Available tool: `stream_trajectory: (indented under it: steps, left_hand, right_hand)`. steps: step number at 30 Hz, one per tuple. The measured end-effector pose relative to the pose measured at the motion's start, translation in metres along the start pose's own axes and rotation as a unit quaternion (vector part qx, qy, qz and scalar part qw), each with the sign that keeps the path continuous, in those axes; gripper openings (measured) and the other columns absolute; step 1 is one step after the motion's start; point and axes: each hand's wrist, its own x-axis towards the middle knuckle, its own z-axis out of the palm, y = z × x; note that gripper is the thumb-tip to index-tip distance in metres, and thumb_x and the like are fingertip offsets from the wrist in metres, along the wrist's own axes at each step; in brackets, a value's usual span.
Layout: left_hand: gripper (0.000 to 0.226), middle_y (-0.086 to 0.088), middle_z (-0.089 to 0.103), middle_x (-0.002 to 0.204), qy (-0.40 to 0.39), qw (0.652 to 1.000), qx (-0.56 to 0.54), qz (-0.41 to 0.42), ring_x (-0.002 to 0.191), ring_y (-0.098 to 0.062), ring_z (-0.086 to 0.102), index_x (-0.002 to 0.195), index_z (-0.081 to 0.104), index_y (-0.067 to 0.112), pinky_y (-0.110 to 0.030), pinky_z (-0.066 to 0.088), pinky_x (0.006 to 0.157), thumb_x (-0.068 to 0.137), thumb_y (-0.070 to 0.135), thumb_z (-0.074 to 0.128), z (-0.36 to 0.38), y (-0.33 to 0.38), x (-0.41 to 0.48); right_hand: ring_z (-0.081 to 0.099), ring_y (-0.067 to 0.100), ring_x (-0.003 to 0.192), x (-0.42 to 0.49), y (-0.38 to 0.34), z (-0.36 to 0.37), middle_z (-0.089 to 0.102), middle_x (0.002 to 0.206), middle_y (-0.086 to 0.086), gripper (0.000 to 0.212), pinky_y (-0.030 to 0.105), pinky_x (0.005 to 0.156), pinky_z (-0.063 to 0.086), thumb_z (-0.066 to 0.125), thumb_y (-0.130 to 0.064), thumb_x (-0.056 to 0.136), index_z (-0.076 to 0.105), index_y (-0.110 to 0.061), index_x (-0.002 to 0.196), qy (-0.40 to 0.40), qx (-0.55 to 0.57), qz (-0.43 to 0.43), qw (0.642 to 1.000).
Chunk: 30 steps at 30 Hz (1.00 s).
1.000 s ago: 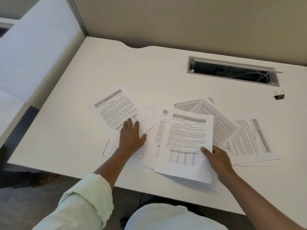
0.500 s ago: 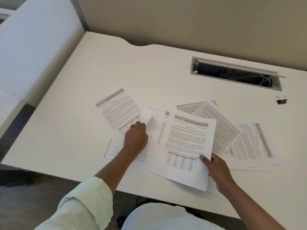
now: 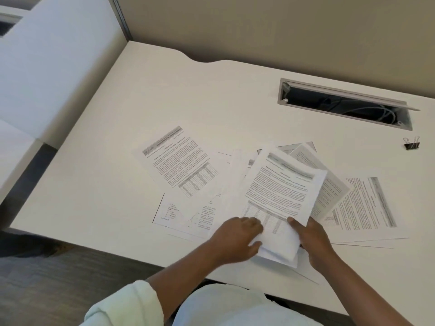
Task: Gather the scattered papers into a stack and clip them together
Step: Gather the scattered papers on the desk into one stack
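Observation:
Several printed white papers lie scattered on the white desk [image 3: 117, 175]. A small bunch of sheets [image 3: 280, 196] is lifted at the near middle; my right hand [image 3: 310, 238] grips its lower right edge with the thumb on top, and my left hand [image 3: 235, 238] holds its lower left corner. One sheet with a table [image 3: 179, 161] lies flat to the left, another sheet [image 3: 179, 212] partly under it. More sheets [image 3: 362, 205] lie to the right. A black binder clip [image 3: 411, 143] sits alone at the far right, well away from both hands.
A grey cable slot [image 3: 343, 104] with wires inside is cut into the desk's far right. A beige partition wall [image 3: 259, 24] backs the desk and a white divider panel [image 3: 54, 67] stands on the left. The desk's near edge runs just under my wrists.
My left hand left the left-hand sheet and moved right to the held bunch. The bunch has shifted right and tilted, with another sheet added beneath it.

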Motion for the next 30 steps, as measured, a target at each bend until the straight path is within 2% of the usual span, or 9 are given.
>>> stream_trajectory:
  steps: [3, 5, 8, 12, 17, 20, 24, 27, 30]
  left_hand:
    - [0.062, -0.017, 0.058, 0.147, 0.058, 0.992, -0.011, -0.111, 0.133, -0.034, 0.059, 0.135, 0.063, 0.008, -0.050, 0.051, 0.107, 0.091, 0.051, 0.058, -0.022, -0.036, -0.008]
    - [0.091, -0.021, 0.030, 0.166, 0.050, 0.976, 0.045, -0.205, 0.154, -0.037, 0.029, 0.156, 0.040, 0.006, -0.052, 0.027, 0.124, 0.088, 0.064, 0.060, -0.040, -0.071, -0.013]
    - [0.135, -0.017, -0.018, 0.171, -0.027, 0.941, 0.100, -0.323, 0.159, -0.037, -0.013, 0.165, -0.003, 0.013, -0.051, -0.002, 0.128, 0.071, 0.083, 0.065, -0.057, -0.116, -0.030]
    - [0.153, -0.011, -0.030, 0.168, -0.048, 0.935, 0.070, -0.345, 0.157, -0.031, -0.022, 0.163, -0.015, 0.020, -0.047, -0.008, 0.127, 0.046, 0.110, 0.026, -0.059, -0.138, -0.048]
    - [0.129, -0.011, 0.007, 0.173, 0.051, 0.943, 0.043, -0.327, 0.159, -0.028, 0.008, 0.164, 0.023, 0.017, -0.044, 0.013, 0.125, 0.065, 0.099, 0.038, -0.046, -0.136, -0.056]
    - [0.081, -0.012, 0.039, 0.164, 0.131, 0.935, 0.032, -0.329, 0.152, -0.032, 0.037, 0.153, 0.048, 0.013, -0.047, 0.040, 0.114, 0.086, 0.054, 0.069, -0.050, -0.131, -0.054]
    - [0.052, -0.013, 0.069, 0.126, 0.185, 0.915, 0.060, -0.355, 0.111, -0.039, 0.067, 0.131, 0.064, 0.010, -0.047, 0.057, 0.083, 0.082, -0.005, 0.059, -0.072, -0.124, -0.047]
    - [0.037, -0.015, 0.070, 0.095, 0.244, 0.892, 0.080, -0.372, 0.080, -0.041, 0.068, 0.111, 0.070, 0.007, -0.044, 0.054, 0.064, 0.081, -0.008, 0.057, -0.085, -0.124, -0.047]
    - [0.030, -0.012, 0.070, 0.091, 0.312, 0.871, 0.039, -0.379, 0.076, -0.037, 0.065, 0.106, 0.071, 0.009, -0.042, 0.052, 0.062, 0.084, -0.005, 0.057, -0.098, -0.118, -0.044]
  right_hand:
    - [0.062, 0.019, 0.104, 0.003, 0.000, -0.004, 0.068, 0.118, -0.004, 0.029, 0.039, 0.090, 0.051, 0.064, -0.018, 0.100, 0.060, -0.026, 0.128, 0.011, -0.015, -0.001, 1.000]
    - [0.062, 0.012, 0.098, 0.003, 0.001, -0.007, 0.067, 0.111, -0.008, 0.028, 0.035, 0.082, 0.050, 0.065, -0.015, 0.099, 0.060, -0.026, 0.125, 0.006, -0.010, -0.001, 1.000]
    - [0.061, 0.008, 0.097, 0.005, 0.004, -0.010, 0.067, 0.107, -0.012, 0.031, 0.034, 0.081, 0.048, 0.067, -0.012, 0.098, 0.059, -0.027, 0.124, 0.004, -0.008, -0.001, 1.000]
    - [0.063, 0.012, 0.099, 0.008, 0.007, -0.009, 0.068, 0.109, -0.009, 0.036, 0.039, 0.089, 0.049, 0.070, -0.009, 0.095, 0.059, -0.027, 0.124, 0.005, 0.005, 0.010, 1.000]
    - [0.063, 0.016, 0.102, 0.009, 0.010, -0.006, 0.068, 0.114, -0.005, 0.039, 0.040, 0.089, 0.050, 0.070, -0.009, 0.095, 0.057, -0.026, 0.128, 0.005, 0.003, 0.011, 1.000]
    - [0.063, 0.016, 0.104, 0.010, 0.010, -0.006, 0.068, 0.116, -0.005, 0.041, 0.040, 0.091, 0.050, 0.070, -0.010, 0.095, 0.057, -0.026, 0.130, -0.001, -0.004, 0.005, 1.000]
    - [0.064, 0.021, 0.109, 0.013, 0.010, -0.010, 0.069, 0.121, -0.001, 0.042, 0.042, 0.094, 0.051, 0.070, -0.010, 0.095, 0.058, -0.024, 0.132, -0.005, -0.015, -0.004, 1.000]
    - [0.064, 0.022, 0.113, 0.014, 0.009, -0.015, 0.069, 0.125, -0.001, 0.041, 0.046, 0.099, 0.052, 0.070, -0.012, 0.094, 0.058, -0.025, 0.132, -0.019, -0.019, -0.007, 1.000]
    - [0.064, 0.021, 0.117, 0.015, 0.009, -0.022, 0.069, 0.127, -0.006, 0.043, 0.049, 0.104, 0.051, 0.072, -0.016, 0.094, 0.058, -0.030, 0.132, -0.039, -0.029, -0.010, 0.999]
